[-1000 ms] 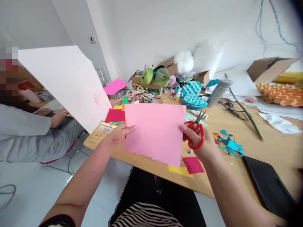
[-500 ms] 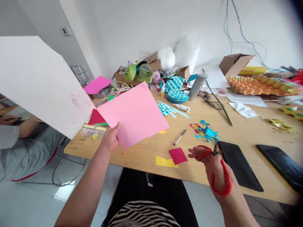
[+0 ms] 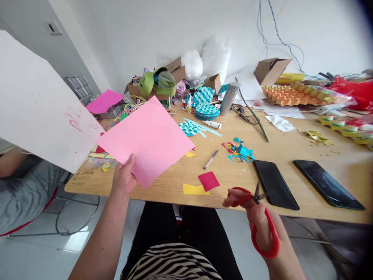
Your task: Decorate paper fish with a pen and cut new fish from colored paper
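Over the wooden table [image 3: 291, 151], at ten o'clock, my left hand [image 3: 124, 179] pinches the pink sheet [image 3: 147, 142] by one corner; I judge it could sag and slip. At five o'clock my right hand [image 3: 258, 221] is closed around red scissors [image 3: 257, 196], whose tips could snag.

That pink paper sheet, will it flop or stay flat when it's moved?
Probably light: the left hand alone holds the pink paper sheet by its near edge. It looks flat, with no droop, so likely fairly stiff, though a quick swing may bend it.
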Demonstrator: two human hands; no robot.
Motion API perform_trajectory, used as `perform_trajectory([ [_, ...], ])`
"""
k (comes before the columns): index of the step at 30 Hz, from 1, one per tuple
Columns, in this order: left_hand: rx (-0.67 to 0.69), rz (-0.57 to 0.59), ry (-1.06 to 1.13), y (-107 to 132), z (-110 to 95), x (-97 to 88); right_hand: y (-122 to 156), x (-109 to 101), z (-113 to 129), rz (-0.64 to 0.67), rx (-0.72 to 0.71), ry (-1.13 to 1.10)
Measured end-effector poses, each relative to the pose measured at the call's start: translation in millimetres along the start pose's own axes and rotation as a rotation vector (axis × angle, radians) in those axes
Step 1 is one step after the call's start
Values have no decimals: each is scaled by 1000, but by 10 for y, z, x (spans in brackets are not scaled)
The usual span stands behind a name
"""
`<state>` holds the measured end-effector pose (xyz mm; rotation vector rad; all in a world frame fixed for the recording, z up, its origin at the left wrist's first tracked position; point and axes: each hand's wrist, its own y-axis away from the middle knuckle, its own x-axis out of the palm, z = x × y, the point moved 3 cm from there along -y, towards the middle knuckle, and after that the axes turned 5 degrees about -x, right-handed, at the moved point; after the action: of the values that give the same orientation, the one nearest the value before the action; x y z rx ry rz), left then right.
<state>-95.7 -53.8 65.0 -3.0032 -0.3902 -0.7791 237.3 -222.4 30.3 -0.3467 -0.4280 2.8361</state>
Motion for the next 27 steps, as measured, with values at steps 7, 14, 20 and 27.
perform_trajectory([
  [7,-55,-71,9,172,273,-153,168,238,151,-1,258,-2],
  [14,-153,-44,12,220,543,-135,172,309,159,69,400,150],
  [20,-147,52,-38,280,564,-10,129,545,198,383,359,197],
  [27,-175,98,-92,415,531,-43,181,821,167,579,461,94],
])
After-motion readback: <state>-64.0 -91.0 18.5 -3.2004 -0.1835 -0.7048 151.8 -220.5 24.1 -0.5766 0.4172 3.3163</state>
